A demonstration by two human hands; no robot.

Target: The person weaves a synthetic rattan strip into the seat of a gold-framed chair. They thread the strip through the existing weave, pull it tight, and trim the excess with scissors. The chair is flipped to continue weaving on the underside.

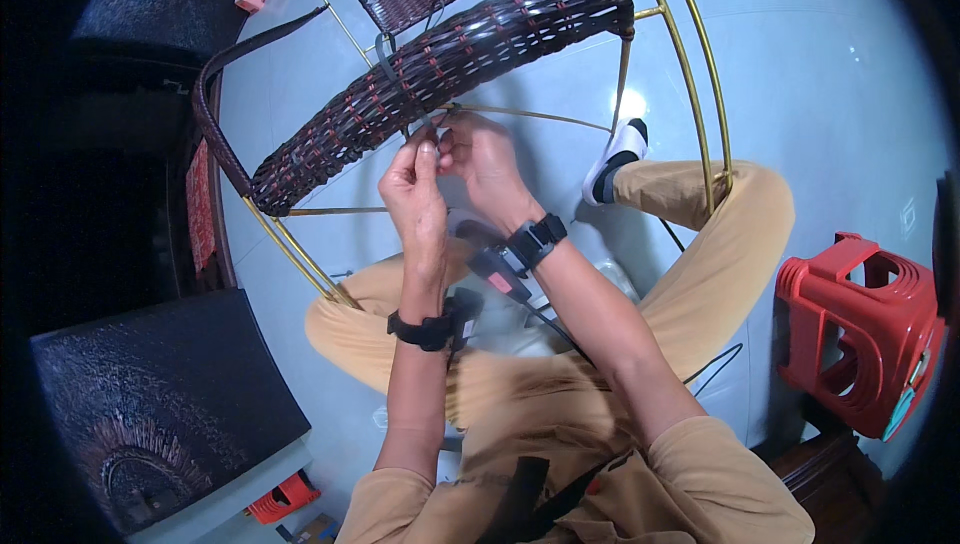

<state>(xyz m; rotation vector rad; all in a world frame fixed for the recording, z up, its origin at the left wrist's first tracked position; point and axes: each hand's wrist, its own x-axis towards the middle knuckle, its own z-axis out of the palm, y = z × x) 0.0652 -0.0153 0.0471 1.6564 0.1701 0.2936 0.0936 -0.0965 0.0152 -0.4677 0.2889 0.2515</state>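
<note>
A dark brown woven panel (470, 44) with reddish accents curves across a chair's gold metal frame (690, 64) in front of me. Around the panel runs a thin dark strip (397, 76), which comes down to my fingers at the near edge. My left hand (415, 194) is closed in a pinch on the strip's lower end. Beside it, my right hand (485, 159) has its fingers curled in against the left fingertips. What the right fingers hold is hidden. Both hands are just below the panel, close to a gold crossbar (540, 115).
The chair frame rests against my bent legs (720, 234). A red plastic stool (860, 324) stands at the right. To the left are a dark picture-like panel (170, 404) and dark furniture. A black cable (560, 332) and a blurred dark tool-like object (497, 269) are under my forearms.
</note>
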